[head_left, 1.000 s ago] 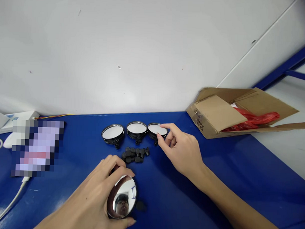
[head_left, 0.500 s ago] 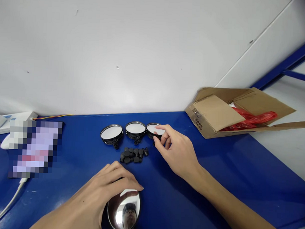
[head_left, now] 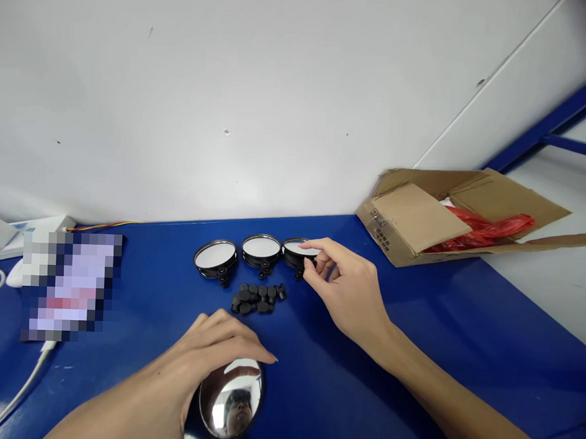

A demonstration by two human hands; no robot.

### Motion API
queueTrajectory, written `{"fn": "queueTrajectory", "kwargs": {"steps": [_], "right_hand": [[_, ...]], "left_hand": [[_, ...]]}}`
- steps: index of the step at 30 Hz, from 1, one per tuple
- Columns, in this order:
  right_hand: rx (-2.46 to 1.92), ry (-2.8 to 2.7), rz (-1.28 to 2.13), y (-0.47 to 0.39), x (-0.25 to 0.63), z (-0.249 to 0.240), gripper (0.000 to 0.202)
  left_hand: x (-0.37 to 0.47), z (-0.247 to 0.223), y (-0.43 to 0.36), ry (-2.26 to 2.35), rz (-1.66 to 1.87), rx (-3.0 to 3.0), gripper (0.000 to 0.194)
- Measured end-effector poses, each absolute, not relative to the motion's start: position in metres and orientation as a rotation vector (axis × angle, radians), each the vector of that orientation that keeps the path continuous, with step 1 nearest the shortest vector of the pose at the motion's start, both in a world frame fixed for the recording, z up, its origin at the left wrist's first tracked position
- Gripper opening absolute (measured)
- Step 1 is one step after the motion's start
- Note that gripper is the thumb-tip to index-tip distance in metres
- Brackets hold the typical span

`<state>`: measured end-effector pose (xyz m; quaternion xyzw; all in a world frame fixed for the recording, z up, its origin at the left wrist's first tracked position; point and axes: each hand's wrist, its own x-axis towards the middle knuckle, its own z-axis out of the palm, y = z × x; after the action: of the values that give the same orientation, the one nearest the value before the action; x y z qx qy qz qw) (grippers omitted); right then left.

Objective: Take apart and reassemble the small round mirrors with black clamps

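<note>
My left hand [head_left: 211,354] is closed around a round convex mirror [head_left: 231,400] in a dark rim, its shiny face turned up toward me. The palm hides much of the mirror's left side. Farther off, three round black-rimmed mirrors [head_left: 215,255], [head_left: 262,247], [head_left: 298,246] lie in a row, face up, with small black knobbed mounts at their near sides. My right hand [head_left: 346,279] is at the rightmost one, thumb and index finger apart over its right edge. Whether the fingertips touch it I cannot tell. Several small black caps [head_left: 259,296] lie clustered in front of the row.
An open cardboard box [head_left: 408,217] with a red plastic bag [head_left: 494,230] stands at the right back. On the left lie a blurred phone-like device [head_left: 74,285], a white cable [head_left: 25,383] and a white object [head_left: 19,274]. A white wall [head_left: 277,116] borders the blue table [head_left: 306,386].
The convex mirror in my left hand has shifted slightly left and up. My right thumb has drawn back a little to the right from the rightmost mirror, which stays put.
</note>
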<state>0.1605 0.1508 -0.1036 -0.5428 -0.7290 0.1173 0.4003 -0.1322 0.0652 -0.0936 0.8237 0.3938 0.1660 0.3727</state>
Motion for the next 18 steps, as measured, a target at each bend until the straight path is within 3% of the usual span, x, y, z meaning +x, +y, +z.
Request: {"fn": "queueTrajectory", "kwargs": {"steps": [15,18], "right_hand": [[-1.313,-1.473,0.234,0.144,0.156,-0.095,0.005],[-1.144,-1.547,0.198,0.136,0.155,-0.092,0.007]], "left_hand": [[-0.136,-0.093,0.068,1.087,0.418,2.133,0.103],[-0.137,-0.096,0.063,1.158,0.502,2.025,0.092]]}}
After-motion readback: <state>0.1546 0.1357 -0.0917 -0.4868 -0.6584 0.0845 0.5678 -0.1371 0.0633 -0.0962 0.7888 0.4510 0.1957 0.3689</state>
